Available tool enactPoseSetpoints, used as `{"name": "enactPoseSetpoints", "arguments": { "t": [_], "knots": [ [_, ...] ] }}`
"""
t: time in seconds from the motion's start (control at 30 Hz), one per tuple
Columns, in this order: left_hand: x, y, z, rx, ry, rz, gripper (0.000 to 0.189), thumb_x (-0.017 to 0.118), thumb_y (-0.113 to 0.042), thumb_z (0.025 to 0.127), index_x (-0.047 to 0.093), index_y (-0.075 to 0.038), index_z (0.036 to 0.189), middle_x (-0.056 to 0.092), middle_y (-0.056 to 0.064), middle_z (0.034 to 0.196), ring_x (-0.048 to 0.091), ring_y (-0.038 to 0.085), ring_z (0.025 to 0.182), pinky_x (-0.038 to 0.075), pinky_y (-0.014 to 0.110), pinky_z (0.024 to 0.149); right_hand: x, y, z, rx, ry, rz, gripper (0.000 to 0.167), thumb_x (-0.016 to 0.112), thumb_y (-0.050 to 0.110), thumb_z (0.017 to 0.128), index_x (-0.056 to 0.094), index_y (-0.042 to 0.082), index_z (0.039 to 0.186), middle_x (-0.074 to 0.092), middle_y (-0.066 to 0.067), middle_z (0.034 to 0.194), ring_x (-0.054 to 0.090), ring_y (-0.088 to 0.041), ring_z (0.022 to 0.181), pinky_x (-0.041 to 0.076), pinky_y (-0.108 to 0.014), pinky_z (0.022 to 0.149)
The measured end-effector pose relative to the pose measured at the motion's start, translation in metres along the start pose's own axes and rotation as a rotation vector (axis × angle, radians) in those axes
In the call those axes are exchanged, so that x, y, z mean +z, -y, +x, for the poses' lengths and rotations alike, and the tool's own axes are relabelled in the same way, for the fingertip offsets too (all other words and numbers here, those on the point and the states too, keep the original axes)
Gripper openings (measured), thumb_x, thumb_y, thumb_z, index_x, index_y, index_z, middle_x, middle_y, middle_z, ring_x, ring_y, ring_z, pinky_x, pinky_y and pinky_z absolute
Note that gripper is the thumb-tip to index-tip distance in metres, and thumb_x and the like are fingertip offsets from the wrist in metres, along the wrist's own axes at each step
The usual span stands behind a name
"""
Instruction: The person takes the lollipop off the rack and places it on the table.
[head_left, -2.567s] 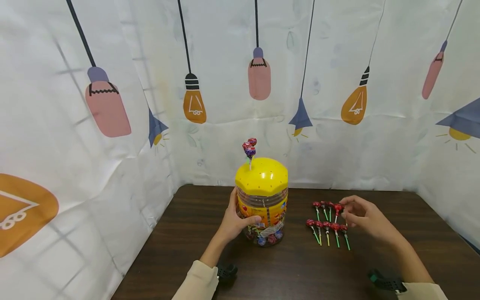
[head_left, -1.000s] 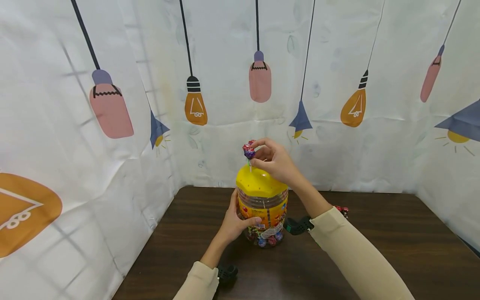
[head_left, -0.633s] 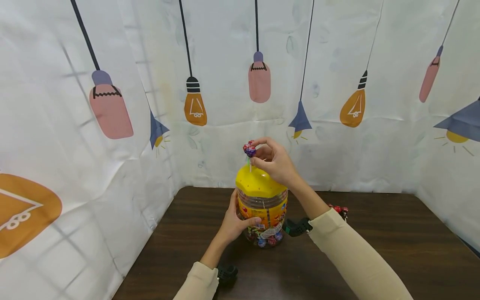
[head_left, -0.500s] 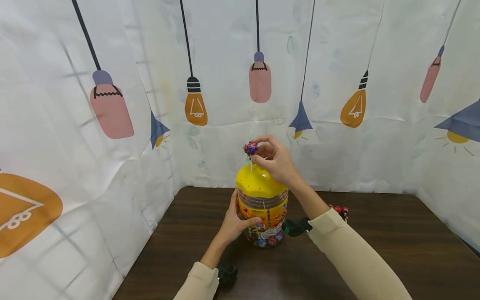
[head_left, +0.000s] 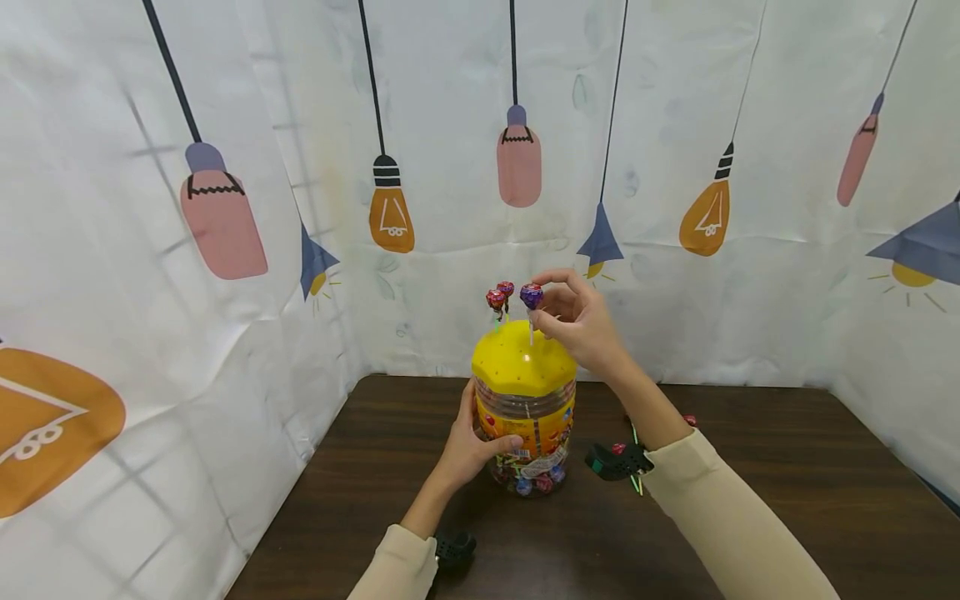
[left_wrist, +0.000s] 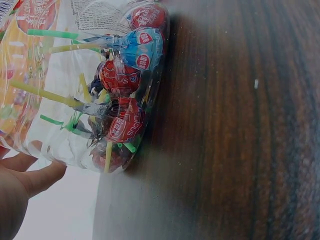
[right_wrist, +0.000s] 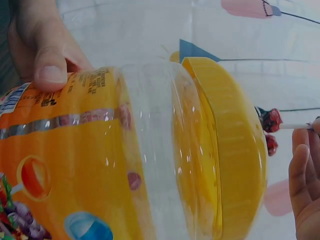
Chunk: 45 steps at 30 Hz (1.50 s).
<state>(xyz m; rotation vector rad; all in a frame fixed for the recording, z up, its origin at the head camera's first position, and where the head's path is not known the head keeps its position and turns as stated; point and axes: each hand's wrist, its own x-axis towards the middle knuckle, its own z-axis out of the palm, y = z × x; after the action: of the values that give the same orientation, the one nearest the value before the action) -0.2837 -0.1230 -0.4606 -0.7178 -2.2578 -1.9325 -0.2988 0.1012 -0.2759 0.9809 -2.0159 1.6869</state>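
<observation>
A clear candy jar (head_left: 527, 429) with a yellow-orange label and domed yellow lid (head_left: 525, 367) stands upright on the table. My left hand (head_left: 465, 442) grips its left side, thumb across the label. Wrapped lollipops (left_wrist: 125, 80) lie in its bottom. Two red lollipops (head_left: 496, 299) stand in the lid, sticks down. To their right, my right hand (head_left: 577, 321) pinches a purple lollipop (head_left: 531, 295) upright over the lid. The right wrist view shows its white stick (right_wrist: 294, 126) apart from the lid, near my right fingers; its head is out of frame there.
Red lollipops (head_left: 618, 448) with green and yellow sticks lie on the dark wooden table (head_left: 360, 467) right of the jar, mostly hidden behind my right forearm. A white curtain (head_left: 442, 308) printed with lamps encloses the table.
My right hand went from the lollipops on the table to those on the lid. It has since drawn the purple one rightward, away from the two red ones. The left hand keeps its place.
</observation>
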Motion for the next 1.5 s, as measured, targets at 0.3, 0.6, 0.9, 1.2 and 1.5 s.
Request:
{"name": "enactPoseSetpoints", "arguments": {
  "t": [0.3, 0.6, 0.9, 1.2, 1.5],
  "knots": [
    [0.0, 0.002, 0.001, 0.009, 0.004, -0.007, 0.107, 0.084, -0.033, 0.086, 0.009, -0.046, 0.16, 0.041, -0.001, 0.156, 0.053, 0.023, 0.134, 0.05, 0.043, 0.108, -0.025, -0.009, -0.024, 0.046, -0.047, -0.024, 0.041, 0.067, -0.001, 0.094, 0.055, 0.005, 0.133, 0.066, -0.013, 0.095, 0.066, -0.02, 0.073, 0.06, -0.03, 0.065],
    [0.0, 0.004, 0.001, 0.025, -0.003, 0.0, 0.108, 0.085, -0.034, 0.085, 0.009, -0.044, 0.161, 0.041, 0.001, 0.157, 0.053, 0.024, 0.135, 0.05, 0.046, 0.109, -0.048, -0.021, -0.049, 0.118, -0.081, 0.007, 0.042, 0.067, -0.001, 0.095, 0.054, 0.005, 0.134, 0.066, -0.008, 0.095, 0.065, -0.021, 0.072, 0.062, -0.033, 0.066],
    [0.0, 0.005, 0.002, 0.005, -0.006, -0.003, 0.107, 0.085, -0.035, 0.085, 0.01, -0.048, 0.159, 0.043, -0.003, 0.156, 0.052, 0.022, 0.136, 0.049, 0.045, 0.109, -0.072, -0.032, -0.077, 0.16, -0.125, 0.009, 0.039, 0.066, 0.0, 0.097, 0.056, 0.008, 0.134, 0.068, -0.003, 0.098, 0.065, -0.018, 0.074, 0.061, -0.029, 0.065],
    [0.001, 0.005, 0.003, 0.013, -0.002, -0.008, 0.107, 0.085, -0.033, 0.086, 0.01, -0.048, 0.16, 0.042, -0.004, 0.156, 0.051, 0.022, 0.136, 0.049, 0.047, 0.109, -0.099, -0.053, -0.117, 0.219, -0.164, -0.003, 0.041, 0.066, 0.0, 0.098, 0.053, 0.006, 0.136, 0.068, -0.003, 0.097, 0.065, -0.018, 0.072, 0.06, -0.028, 0.063],
    [0.001, 0.006, 0.002, 0.013, -0.003, -0.01, 0.106, 0.084, -0.031, 0.086, 0.009, -0.048, 0.16, 0.043, -0.004, 0.155, 0.052, 0.021, 0.135, 0.05, 0.047, 0.11, -0.124, -0.078, -0.159, 0.305, -0.182, -0.082, 0.044, 0.066, 0.002, 0.098, 0.051, 0.003, 0.139, 0.068, 0.004, 0.097, 0.068, -0.012, 0.075, 0.061, -0.027, 0.065]
  ]
}}
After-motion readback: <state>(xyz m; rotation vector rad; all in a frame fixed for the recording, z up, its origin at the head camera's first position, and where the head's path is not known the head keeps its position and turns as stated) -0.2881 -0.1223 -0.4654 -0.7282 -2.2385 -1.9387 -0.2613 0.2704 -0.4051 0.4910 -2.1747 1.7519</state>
